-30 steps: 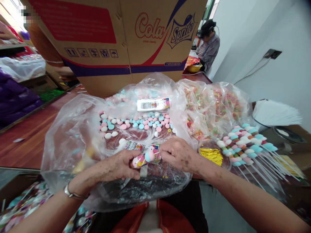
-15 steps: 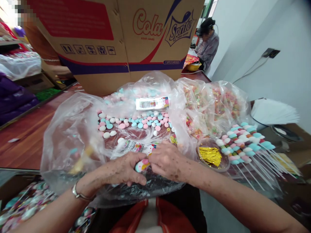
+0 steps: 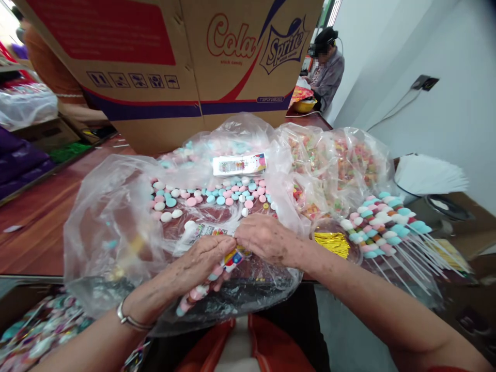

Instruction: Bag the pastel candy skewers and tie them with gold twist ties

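My left hand is closed around a candy skewer, a row of pink, white and blue candies that slants down to the left beneath my palm. A colourful printed wrapper shows at its upper end. My right hand is closed too, its fingertips meeting those of my left hand just above that wrapper; what they pinch is hidden. Behind my hands a flat printed wrapper lies on the clear plastic sheet. Farther back are loose pastel candies and a bundle of wrappers.
On the right stand a bowl of gold twist ties, a pile of candy skewers and bags of gummy candies. A large carton blocks the back. A box of wrapped candies sits lower left. Two other people are beyond.
My left hand has turned over the skewer, so that its lower row of candies now shows at the lower left. The right hand has shifted slightly; the view has moved a little.
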A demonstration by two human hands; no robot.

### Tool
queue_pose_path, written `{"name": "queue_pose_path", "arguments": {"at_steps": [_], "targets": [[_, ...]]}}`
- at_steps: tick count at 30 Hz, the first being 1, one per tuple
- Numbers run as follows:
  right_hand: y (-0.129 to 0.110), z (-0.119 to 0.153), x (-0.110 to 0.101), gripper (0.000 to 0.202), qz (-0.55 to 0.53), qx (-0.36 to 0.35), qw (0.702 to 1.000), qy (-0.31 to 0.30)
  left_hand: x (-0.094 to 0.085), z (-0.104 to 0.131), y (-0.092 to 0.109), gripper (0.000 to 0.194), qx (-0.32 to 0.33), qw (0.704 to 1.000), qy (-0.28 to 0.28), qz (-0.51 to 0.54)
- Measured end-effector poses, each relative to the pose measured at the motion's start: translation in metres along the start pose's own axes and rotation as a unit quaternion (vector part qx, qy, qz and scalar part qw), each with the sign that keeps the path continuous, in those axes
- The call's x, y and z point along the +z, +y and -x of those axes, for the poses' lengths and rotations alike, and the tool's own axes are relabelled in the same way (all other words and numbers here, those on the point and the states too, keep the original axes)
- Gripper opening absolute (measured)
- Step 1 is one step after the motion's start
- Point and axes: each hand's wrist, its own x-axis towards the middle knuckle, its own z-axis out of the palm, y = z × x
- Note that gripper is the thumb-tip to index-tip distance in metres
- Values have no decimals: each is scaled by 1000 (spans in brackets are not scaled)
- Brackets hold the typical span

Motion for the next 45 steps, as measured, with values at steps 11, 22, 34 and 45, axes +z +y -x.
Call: {"name": "queue_pose_path", "arguments": {"at_steps": [11, 22, 34, 45], "targets": [[-24, -4, 2, 17, -265, 264, 905, 201, 16, -17, -1, 47, 24, 984, 160, 71], [-27, -3, 18, 31, -372, 331, 840, 216, 24, -23, 2, 53, 34, 968, 210, 132], [-28, 6, 27, 21, -618, 292, 691, 236, 18, -23, -5, 23, 126, 931, 20, 341], [-19, 25, 17, 16, -333, 161, 909, 192, 10, -24, -5, 31, -30, 907, -190, 374]]}}
